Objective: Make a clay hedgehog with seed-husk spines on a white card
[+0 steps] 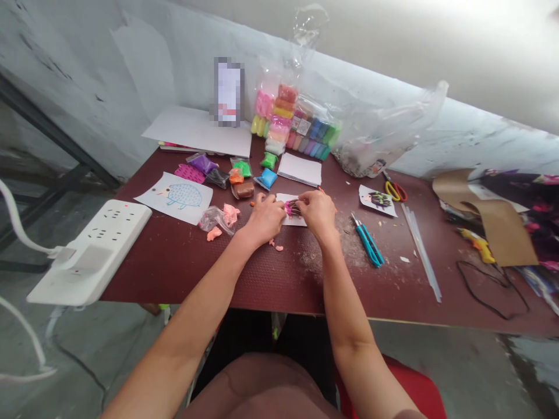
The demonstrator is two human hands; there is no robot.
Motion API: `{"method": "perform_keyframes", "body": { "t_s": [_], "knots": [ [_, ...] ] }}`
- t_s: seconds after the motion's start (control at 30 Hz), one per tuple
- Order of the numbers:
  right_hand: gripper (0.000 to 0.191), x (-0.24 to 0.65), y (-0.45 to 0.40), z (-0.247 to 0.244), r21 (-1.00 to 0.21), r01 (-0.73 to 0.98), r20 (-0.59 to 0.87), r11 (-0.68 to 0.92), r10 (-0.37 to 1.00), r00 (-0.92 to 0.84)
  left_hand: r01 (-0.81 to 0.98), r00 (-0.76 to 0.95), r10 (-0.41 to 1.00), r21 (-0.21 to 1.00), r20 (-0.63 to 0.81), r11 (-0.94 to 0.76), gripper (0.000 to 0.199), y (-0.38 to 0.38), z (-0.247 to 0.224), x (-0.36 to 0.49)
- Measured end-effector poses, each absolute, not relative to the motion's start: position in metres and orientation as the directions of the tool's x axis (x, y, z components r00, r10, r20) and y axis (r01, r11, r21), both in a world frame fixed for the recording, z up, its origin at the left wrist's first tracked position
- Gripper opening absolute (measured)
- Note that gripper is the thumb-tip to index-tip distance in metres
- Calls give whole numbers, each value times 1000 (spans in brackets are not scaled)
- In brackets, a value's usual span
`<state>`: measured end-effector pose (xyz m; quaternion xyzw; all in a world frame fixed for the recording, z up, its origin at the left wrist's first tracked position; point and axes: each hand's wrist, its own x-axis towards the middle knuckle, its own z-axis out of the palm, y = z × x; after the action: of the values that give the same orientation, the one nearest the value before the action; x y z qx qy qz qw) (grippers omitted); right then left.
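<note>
Both hands meet over a small white card (298, 222) near the middle of the dark red table. Between them on the card lies a pink and dark piece (292, 208) with thin stripes. My left hand (267, 218) rests at the card's left edge, fingers curled; its fingertips are too small to make out. My right hand (318, 214) bends over the card's right side, its fingertips pressed together at the striped piece; what they pinch is hidden. Crumbs of peach clay (278, 248) lie just below my left hand, and a larger peach lump (230, 215) sits to its left.
Clay packets (242, 190), a hedgehog drawing (177, 196) and a power strip (94, 250) are on the left. Teal-handled cutters (369, 244), a decorated card (378, 201), scissors (395, 191), clear sticks (421, 253) and a glue gun (478, 244) lie right. Bagged clay (312, 131) stands behind.
</note>
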<state>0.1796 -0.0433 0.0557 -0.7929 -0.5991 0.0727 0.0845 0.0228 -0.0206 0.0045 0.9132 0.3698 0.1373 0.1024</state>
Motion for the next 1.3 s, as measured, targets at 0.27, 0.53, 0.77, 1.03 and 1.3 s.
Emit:
{"method": "perform_keyframes", "body": {
  "t_s": [0.27, 0.53, 0.77, 1.03, 1.3],
  "knots": [
    [32, 249, -96, 67, -14, 799, -93, -601, 796, 598, 623, 700, 686, 301, 197, -722, 27, -19, 2, 21],
    [41, 257, -113, 53, 109, 737, -150, -667, 722, 676, 644, 690, 705, 303, 165, -702, 26, -20, 5, 22],
    [37, 261, -113, 57, 104, 756, -192, -646, 733, 652, 618, 703, 684, 308, 197, -723, 26, -18, 2, 21],
    [17, 265, -101, 46, -425, 786, 25, -448, 863, 505, 658, 687, 715, 311, 125, -686, 24, -21, 9, 22],
    [37, 235, -67, 43, -926, 367, -7, -94, 973, 231, 667, 684, 718, 289, 128, -687, 29, -22, 10, 24]
  ]
}}
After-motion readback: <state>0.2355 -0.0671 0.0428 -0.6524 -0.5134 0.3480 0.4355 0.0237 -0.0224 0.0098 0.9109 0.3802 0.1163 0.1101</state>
